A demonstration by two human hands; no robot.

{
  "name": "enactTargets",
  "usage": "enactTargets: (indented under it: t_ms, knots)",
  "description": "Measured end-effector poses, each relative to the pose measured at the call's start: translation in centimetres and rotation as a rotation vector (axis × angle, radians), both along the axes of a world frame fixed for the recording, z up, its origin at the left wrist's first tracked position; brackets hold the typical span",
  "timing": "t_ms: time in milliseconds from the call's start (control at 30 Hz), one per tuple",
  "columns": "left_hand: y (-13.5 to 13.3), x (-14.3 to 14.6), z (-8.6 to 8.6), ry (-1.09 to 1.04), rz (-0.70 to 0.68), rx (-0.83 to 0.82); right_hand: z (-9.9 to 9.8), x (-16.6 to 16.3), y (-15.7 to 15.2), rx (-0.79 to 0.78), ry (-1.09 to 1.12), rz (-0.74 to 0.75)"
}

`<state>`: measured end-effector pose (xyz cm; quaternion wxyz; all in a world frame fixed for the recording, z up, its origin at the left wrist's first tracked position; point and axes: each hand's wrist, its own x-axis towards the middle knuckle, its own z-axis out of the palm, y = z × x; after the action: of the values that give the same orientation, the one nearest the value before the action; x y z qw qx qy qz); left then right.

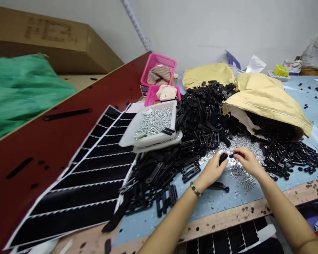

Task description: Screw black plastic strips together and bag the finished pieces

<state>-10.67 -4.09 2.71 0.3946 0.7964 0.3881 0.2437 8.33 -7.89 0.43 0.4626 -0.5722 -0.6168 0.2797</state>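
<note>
My left hand [213, 169] grips a small black plastic part [223, 157] at its fingertips. My right hand [246, 160] meets it from the right and pinches a tiny piece [231, 155] against that part. Both hands hover over a scatter of small silver screws [241, 174] on the light blue table [217, 201]. A big heap of black plastic parts [204, 116] lies just beyond the hands. Flat black parts [159, 176] spread to the left of my left wrist, which wears a bead bracelet [195, 189].
A tan sack [267, 97] spills black parts at the right. White trays of screws [153, 123] stand left of the heap, with pink baskets [159, 76] behind. Black adhesive sheets [90, 176] lie on a red board [29, 151]. Green cloth [21, 88] and a cardboard box [55, 38] sit far left.
</note>
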Motion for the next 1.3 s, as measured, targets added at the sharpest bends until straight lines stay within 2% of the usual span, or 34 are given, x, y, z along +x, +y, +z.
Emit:
enactTargets:
  t_ms: [133, 267, 333, 500, 600, 667, 733, 833, 933, 1000, 1100, 1200, 1300]
  knots:
    - [-0.8, -0.6, 0.5, 0.053, -0.023, 0.107, 0.5, -3.5, -1.0, -0.071, 0.161, 0.02]
    - [-0.9, -1.2, 1.5, 0.03, -0.073, 0.174, 1.3, -4.1, -1.7, 0.012, 0.359, -0.048]
    - [-0.9, -1.3, 1.9, 0.02, -0.088, 0.201, 1.9, -4.1, -2.1, 0.076, 0.367, -0.078]
    - [-1.5, -0.8, 2.5, 0.173, -0.084, 0.311, 2.4, -4.1, -2.6, 0.125, 0.252, -0.105]
    - [-1.7, -0.8, 2.6, 0.27, -0.134, 0.326, 1.7, -3.5, -3.3, 0.055, 0.211, -0.115]
    - [-1.5, -1.1, 2.3, 0.292, -0.153, 0.296, 1.0, -2.6, -4.1, -0.022, 0.131, -0.06]
    - [-1.1, -1.7, 1.7, 0.315, -0.152, 0.26, 0.1, -1.9, -5.1, -0.071, -0.075, 0.013]
    - [-0.8, -2.9, 0.5, 0.388, -0.165, 0.16, -1.6, -1.8, -5.7, -0.066, -0.521, 0.071]
    - [-0.6, -4.0, -0.5, 0.405, -0.167, 0.043, -3.1, -3.2, -4.6, -0.029, -0.738, 0.049]
    - [-0.4, -4.5, -0.8, 0.353, -0.102, 0.011, -3.5, -4.2, -3.6, -0.006, -0.779, 0.02]
    - [0.1, -4.6, -0.7, 0.263, -0.02, 0.046, -3.4, -4.5, -3.1, -0.008, -0.807, 0.002]
    - [0.7, -3.7, -1.1, 0.177, -0.149, 0.133, -3.1, -3.5, -4.1, -0.004, -0.683, -0.032]
    - [0.9, -2.4, -2.4, 0.201, -0.313, 0.172, -3.3, -2.6, -5.2, 0.023, -0.527, -0.044]
